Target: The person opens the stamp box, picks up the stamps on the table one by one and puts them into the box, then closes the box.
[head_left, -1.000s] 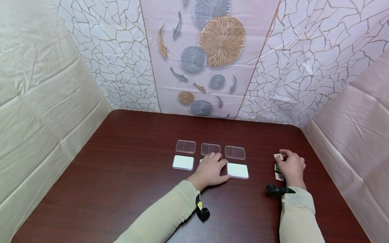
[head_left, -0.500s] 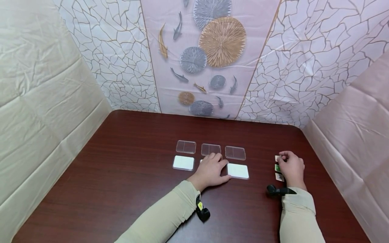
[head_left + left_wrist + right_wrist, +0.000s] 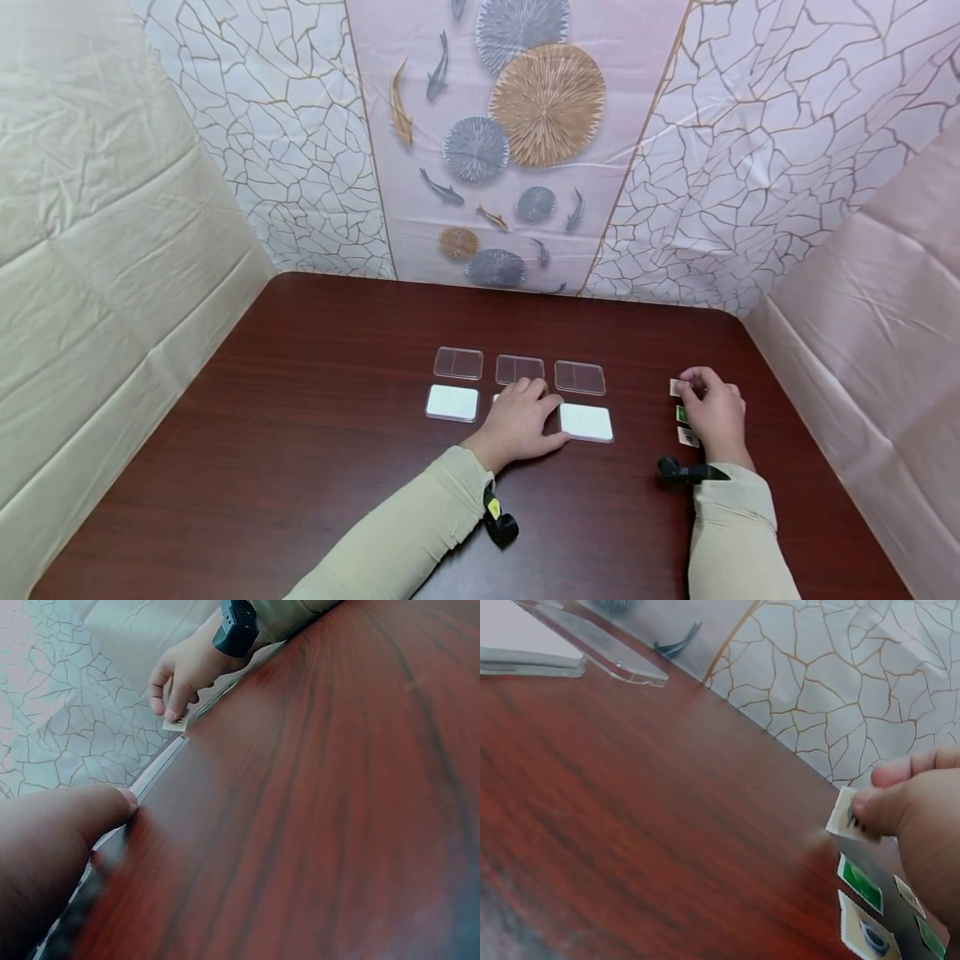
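Head view: the right hand [image 3: 718, 419] pinches a pale stamp [image 3: 676, 387]; the left hand [image 3: 517, 421], spread, touches a white-filled case [image 3: 587, 422].

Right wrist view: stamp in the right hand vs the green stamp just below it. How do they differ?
Colour: the held stamp is cream with dark print; the green stamp is mostly green.
Support: the held stamp is pinched by the right hand; the green stamp lies on the table.
Visibility: the hand covers part of the held stamp; the green stamp's face shows.
Shared: both are small, with pale edges.
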Available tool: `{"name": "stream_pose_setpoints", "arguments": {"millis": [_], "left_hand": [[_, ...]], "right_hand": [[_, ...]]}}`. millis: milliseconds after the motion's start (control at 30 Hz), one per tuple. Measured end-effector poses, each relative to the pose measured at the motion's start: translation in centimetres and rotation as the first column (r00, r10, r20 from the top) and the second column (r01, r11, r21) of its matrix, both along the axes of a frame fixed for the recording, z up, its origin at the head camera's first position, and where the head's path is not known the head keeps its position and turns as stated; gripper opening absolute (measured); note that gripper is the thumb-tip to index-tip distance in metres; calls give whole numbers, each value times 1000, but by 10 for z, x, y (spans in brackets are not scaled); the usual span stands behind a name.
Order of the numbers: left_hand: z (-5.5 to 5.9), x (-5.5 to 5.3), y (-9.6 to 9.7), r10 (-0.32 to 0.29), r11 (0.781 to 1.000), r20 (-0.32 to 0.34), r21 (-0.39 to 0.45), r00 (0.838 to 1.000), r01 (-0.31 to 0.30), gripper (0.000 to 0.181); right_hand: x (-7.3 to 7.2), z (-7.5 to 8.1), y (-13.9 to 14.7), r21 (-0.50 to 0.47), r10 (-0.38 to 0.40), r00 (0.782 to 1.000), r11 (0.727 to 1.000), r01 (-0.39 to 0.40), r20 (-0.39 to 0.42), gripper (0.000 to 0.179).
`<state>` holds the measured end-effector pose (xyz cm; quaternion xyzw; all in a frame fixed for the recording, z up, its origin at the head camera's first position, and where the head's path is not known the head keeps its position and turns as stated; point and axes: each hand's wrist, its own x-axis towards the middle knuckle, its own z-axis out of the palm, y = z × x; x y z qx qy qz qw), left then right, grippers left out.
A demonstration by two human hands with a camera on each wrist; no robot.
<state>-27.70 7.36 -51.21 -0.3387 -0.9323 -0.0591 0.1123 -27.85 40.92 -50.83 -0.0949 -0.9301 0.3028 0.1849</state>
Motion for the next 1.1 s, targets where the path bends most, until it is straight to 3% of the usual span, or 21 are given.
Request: {"name": "stream_pose_setpoints", "arguments": {"millis": [200,467,700,1100], "left_hand": [[0,0,2,-1,1000,6,-2,1000,1,58],[0,1,2,6,1000,17,-4,1000,-6,59],[0,1,1,11,1000,22,-5,1000,-11,60],[-2,-1,1,0,999,-11,32,1000,0,59]], "right_hand": [[2,6,-6,-1,0,1000,1000,0,-28,30],[-1,4,-26,-50,49,994,997,-54,-96,22],[0,-1,-52,-38,113,990,992,-117,-79,18],[12,-3,-94,-98,187,982,977,-189,-37,16]]}}
